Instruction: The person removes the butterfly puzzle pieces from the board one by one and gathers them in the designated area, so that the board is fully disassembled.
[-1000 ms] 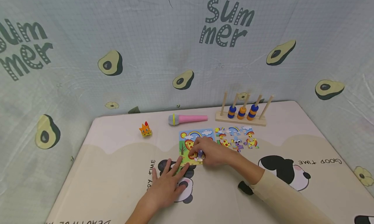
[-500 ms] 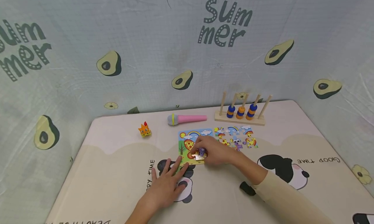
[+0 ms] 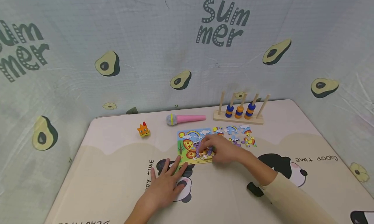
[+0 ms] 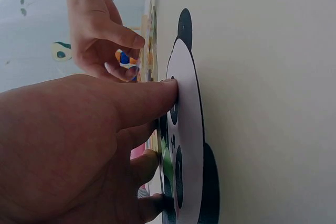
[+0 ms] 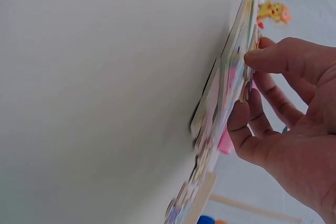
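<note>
A colourful puzzle board (image 3: 190, 146), printed with a butterfly and rainbow, lies in the middle of the table in the head view. My right hand (image 3: 223, 149) is over its right side. In the right wrist view, thumb and fingers of that hand pinch a thin puzzle piece (image 5: 251, 74) just above the board; its picture is mostly hidden. My left hand (image 3: 165, 186) lies spread on the tablecloth, fingertips at the board's lower left corner. Right of the board are several loose puzzle pieces (image 3: 249, 140), some partly hidden behind the right hand.
A pink toy microphone (image 3: 187, 118) lies behind the board. Back right stands a wooden peg stand (image 3: 238, 118) with blue and orange rings. A small orange and yellow toy figure (image 3: 143, 130) stands at the left. A printed cloth wall (image 3: 140, 65) rises behind the table.
My right hand has moved to the right across the board, the piece in its fingers, uncovering the purple butterfly body printed there. The left hand has stayed in place.
</note>
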The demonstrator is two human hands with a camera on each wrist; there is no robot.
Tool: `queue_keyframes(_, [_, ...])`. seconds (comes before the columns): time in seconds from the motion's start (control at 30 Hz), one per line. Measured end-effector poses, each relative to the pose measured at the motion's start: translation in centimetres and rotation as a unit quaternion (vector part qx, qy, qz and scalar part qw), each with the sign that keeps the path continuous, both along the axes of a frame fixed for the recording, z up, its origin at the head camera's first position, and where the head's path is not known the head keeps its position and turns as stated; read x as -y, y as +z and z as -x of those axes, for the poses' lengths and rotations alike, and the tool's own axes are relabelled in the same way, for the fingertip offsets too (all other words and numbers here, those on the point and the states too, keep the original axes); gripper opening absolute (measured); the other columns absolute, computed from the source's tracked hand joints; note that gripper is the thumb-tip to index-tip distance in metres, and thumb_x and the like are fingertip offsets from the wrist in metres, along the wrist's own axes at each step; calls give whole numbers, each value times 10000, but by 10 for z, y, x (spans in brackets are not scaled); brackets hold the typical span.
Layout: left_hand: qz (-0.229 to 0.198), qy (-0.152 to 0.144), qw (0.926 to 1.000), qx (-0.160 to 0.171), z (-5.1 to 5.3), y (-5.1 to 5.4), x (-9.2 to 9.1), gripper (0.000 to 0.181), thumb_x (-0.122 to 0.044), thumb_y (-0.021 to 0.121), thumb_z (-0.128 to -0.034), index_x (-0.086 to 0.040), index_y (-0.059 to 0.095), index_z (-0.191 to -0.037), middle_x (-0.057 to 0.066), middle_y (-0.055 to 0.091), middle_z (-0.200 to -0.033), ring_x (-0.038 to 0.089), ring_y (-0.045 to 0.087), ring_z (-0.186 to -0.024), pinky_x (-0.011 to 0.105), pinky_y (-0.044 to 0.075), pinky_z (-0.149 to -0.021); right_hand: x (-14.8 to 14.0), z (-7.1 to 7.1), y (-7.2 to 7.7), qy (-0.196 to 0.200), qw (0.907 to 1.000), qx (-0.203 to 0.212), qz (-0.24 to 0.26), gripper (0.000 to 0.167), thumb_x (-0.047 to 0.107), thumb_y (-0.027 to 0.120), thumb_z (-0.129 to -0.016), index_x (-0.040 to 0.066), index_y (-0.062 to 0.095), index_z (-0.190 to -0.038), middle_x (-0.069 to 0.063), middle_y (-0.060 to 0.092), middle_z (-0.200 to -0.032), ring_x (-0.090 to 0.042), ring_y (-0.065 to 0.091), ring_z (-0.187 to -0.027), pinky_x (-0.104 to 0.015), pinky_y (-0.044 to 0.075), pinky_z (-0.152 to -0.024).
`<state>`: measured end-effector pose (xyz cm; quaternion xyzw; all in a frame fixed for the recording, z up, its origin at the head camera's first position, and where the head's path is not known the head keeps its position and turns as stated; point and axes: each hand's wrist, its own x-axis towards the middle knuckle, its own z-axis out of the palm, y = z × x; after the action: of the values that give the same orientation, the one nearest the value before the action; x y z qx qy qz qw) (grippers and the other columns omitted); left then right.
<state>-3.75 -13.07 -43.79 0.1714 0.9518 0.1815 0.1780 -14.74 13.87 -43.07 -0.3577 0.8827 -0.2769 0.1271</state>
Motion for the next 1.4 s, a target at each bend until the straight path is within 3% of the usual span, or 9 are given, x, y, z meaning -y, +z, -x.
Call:
queue_keyframes(0.27, [-60, 45, 9999, 92, 1, 0, 0, 655, -412, 618, -1029, -311, 373, -1628, -23, 185, -1758, 431, 152, -1607, 914, 33, -1065, -20, -2, 3, -314, 9995, 13, -38, 589, -134, 666, -699, 242, 803, -1132, 51, 661, -1170, -196, 580, -1106, -425, 473, -939])
queue_keyframes(0.5, [-47, 62, 9999, 111, 1, -1, -1, 658, -414, 618, -1028, -315, 369, -1629, -25, 183, -1758, 428, 150, -1608, 910, 34, -1071, -38, -4, 1, -464, 9989, 38, -59, 583, -139, 661, -701, 239, 800, -1121, 50, 659, -1174, -203, 574, -1039, -325, 444, -786])
queue_keyframes(0.63, [-37, 66, 9999, 142, 2, -1, -1, 660, -420, 617, -1028, -320, 365, -1630, -29, 178, -1759, 426, 145, -1610, 908, 31, -1073, -48, -5, 0, -490, 9988, -34, -34, 570, -149, 659, -703, 241, 797, -1095, 60, 667, -1170, -218, 591, -1067, -328, 429, -806])
queue_keyframes(0.77, [-26, 59, 9999, 147, 2, -1, -1, 660, -420, 613, -1030, -322, 359, -1632, -33, 172, -1760, 426, 145, -1610, 910, 34, -1072, -58, -7, -1, -507, 9987, -77, 58, 573, -167, 643, -683, 222, 798, -1074, 71, 662, -1107, -175, 542, -858, -283, 388, -712])
queue_keyframes(0.9, [-21, 56, 9999, 121, 2, 0, -1, 661, -418, 616, -1029, -322, 362, -1631, -33, 174, -1760, 428, 149, -1609, 911, 37, -1070, -66, -8, -3, -599, 9981, -26, 120, 581, -194, 632, -687, 216, 802, -1063, 58, 662, -1093, -156, 518, -797, -237, 397, -643])
queue_keyframes(1.2, [-44, 34, 9999, 113, 2, -1, 0, 661, -418, 621, -1027, -315, 367, -1629, -27, 175, -1760, 434, 143, -1608, 915, 29, -1063, -84, -13, -2, -745, 9971, 125, 50, 600, -207, 603, -692, 217, 801, -1068, 32, 669, -1123, -197, 548, -938, -242, 420, -659])
queue_keyframes(1.4, [-50, 29, 9999, 131, 2, -1, 0, 661, -414, 621, -1028, -313, 367, -1630, -24, 176, -1760, 438, 143, -1607, 915, 29, -1062, -93, -17, -2, -777, 9967, 195, 106, 624, -207, 592, -680, 229, 800, -1074, 20, 669, -1124, -200, 544, -918, -237, 419, -633])
